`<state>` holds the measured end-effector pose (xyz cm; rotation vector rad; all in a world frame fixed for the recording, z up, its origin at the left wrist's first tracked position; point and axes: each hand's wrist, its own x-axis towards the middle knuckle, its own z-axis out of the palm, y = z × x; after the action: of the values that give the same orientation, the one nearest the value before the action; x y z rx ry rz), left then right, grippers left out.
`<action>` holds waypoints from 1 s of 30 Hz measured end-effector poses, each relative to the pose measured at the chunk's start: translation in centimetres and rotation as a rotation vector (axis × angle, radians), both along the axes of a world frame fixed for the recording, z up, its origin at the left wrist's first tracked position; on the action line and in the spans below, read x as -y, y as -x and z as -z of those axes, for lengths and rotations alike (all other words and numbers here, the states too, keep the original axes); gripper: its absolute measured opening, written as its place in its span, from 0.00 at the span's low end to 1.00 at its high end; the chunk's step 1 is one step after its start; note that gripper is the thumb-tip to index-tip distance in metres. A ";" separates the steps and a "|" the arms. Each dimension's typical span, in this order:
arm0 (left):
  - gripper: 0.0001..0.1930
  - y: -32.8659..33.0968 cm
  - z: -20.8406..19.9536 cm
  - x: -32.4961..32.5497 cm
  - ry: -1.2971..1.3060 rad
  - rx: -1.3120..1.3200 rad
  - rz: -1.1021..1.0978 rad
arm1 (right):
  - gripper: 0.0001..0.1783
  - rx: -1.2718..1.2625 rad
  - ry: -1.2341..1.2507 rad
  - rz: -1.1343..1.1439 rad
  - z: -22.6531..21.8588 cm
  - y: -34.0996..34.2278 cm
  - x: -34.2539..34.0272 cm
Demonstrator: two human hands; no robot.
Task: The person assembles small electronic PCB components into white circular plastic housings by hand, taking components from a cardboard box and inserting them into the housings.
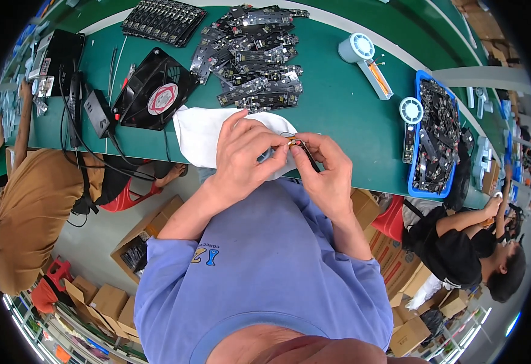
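Both your forearms rise from the lower middle of the frame and slant inward, so your hands meet near the center. Your left hand [241, 156] is palm-in, one finger raised, with its thumb and forefinger close together at the wired end of a small dark board [312, 162]; you cannot tell whether they grip it. Your right hand [325, 167] pinches that board between thumb and fingers. The board lies between your hands, above the near edge of the green table [332, 100]. A white cloth [194, 134] lies behind your left hand. Your widest room is up and to the right, between the board pile [256, 57] and the blue tray [429, 193]. A black fan [156, 91] bounds the upper left.
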<state>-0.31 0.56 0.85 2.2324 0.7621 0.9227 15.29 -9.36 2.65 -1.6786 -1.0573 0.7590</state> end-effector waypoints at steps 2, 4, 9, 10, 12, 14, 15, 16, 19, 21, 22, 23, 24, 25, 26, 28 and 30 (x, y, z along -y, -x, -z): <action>0.05 0.0 0.1 0.0 -0.009 0.000 -0.001 | 0.12 0.012 -0.001 -0.002 -0.2 0.0 -0.1; 0.05 0.0 0.2 0.1 -0.028 0.008 -0.002 | 0.11 0.080 0.023 -0.003 -0.7 0.1 -0.2; 0.06 -0.4 0.3 0.3 -0.102 -0.001 -0.019 | 0.12 0.212 -0.016 -0.042 -1.0 0.2 -0.2; 0.07 -0.4 0.4 0.3 -0.128 0.000 -0.020 | 0.12 0.230 -0.020 -0.049 -1.1 0.2 -0.2; 0.07 -0.4 0.6 0.4 -0.142 -0.004 -0.018 | 0.12 0.252 -0.020 -0.063 -1.2 0.2 -0.1; 0.08 -0.4 0.6 0.3 -0.154 -0.005 -0.015 | 0.12 0.275 -0.019 -0.077 -1.1 0.0 -0.1; 0.08 -0.4 0.6 0.3 -0.165 -0.007 -0.005 | 0.12 0.321 -0.057 -0.097 -0.9 -0.1 -0.1; 0.08 -0.5 0.6 0.2 -0.176 -0.010 0.004 | 0.13 0.365 -0.096 -0.119 -0.7 -0.1 -0.1; 0.08 -0.4 0.5 0.4 -0.206 -0.055 -0.001 | 0.14 0.510 -0.198 -0.169 -0.4 0.0 -0.2; 0.08 -0.3 0.7 0.6 -0.219 -0.053 -0.021 | 0.14 0.491 -0.200 -0.206 -0.5 -0.4 -0.4; 0.08 -0.1 0.7 0.9 -0.235 -0.054 -0.042 | 0.15 0.470 -0.204 -0.242 -0.6 -0.7 -0.5; 0.08 0.2 0.7 0.9 -0.241 -0.082 -0.082 | 0.15 0.444 -0.224 -0.281 -0.6 -0.7 -0.6; 0.07 -0.4 0.8 1.2 -0.238 -0.050 -0.083 | 0.15 0.436 -0.161 -0.229 -0.9 -1.0 -0.2; 0.07 -0.6 0.9 1.2 -0.238 -0.021 -0.084 | 0.14 0.427 -0.100 -0.180 -1.1 -0.8 0.0; 0.07 -0.6 1.1 1.3 -0.218 -0.002 -0.080 | 0.14 0.407 -0.065 -0.148 -1.4 -0.5 0.1; 0.07 -0.7 1.5 1.3 -0.202 0.000 -0.123 | 0.13 0.374 -0.040 -0.164 -1.1 -0.3 0.1; 0.07 -0.8 1.8 1.4 -0.221 0.039 -0.050 | 0.12 0.380 -0.055 -0.090 -0.2 -0.5 0.2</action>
<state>0.49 -0.87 -0.93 2.3861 0.7316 1.1195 15.74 -9.56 2.81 -1.7775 -1.4108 0.4691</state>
